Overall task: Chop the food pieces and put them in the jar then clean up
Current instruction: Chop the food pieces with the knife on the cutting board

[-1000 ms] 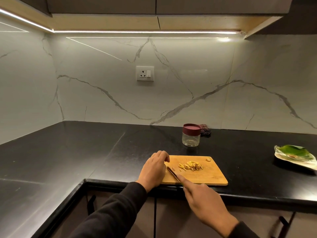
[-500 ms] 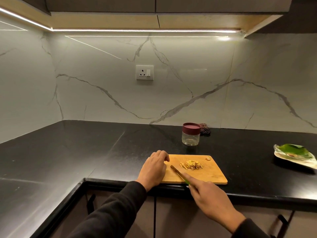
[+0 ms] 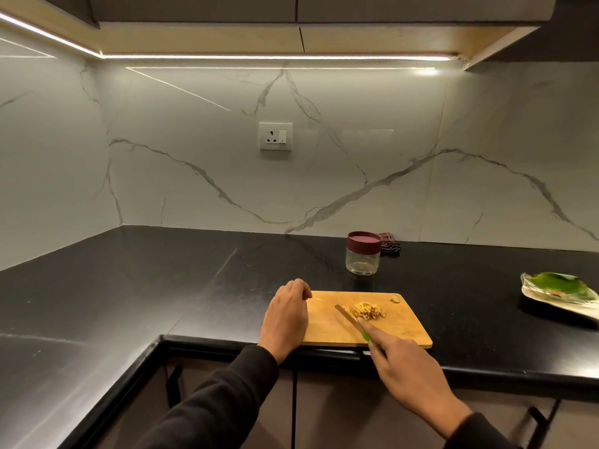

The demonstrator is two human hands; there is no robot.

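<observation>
My right hand [image 3: 410, 371] grips the green-handled knife [image 3: 351, 320], blade against the yellow chopped pile [image 3: 368, 311]; my left hand [image 3: 285, 315], fingers seemingly curled, steadies the rectangular wooden cutting board [image 3: 402, 328].

The table [image 3: 136, 286] is a black, L-shaped stone surface that runs along the marble wall and turns toward the viewer on the left. A wooden cutting board [image 3: 327, 325] lies flat at the front edge, its near side flush with the rim. Behind the board, well apart from it, a clear jar [image 3: 363, 258] with a maroon lid stands upright. Just beside the jar, toward the wall, lies a folded checked cloth [image 3: 390, 245]. At the far right, well apart from the board, a leaf-shaped plate [image 3: 559, 294] with a green centre rests on the table.
</observation>
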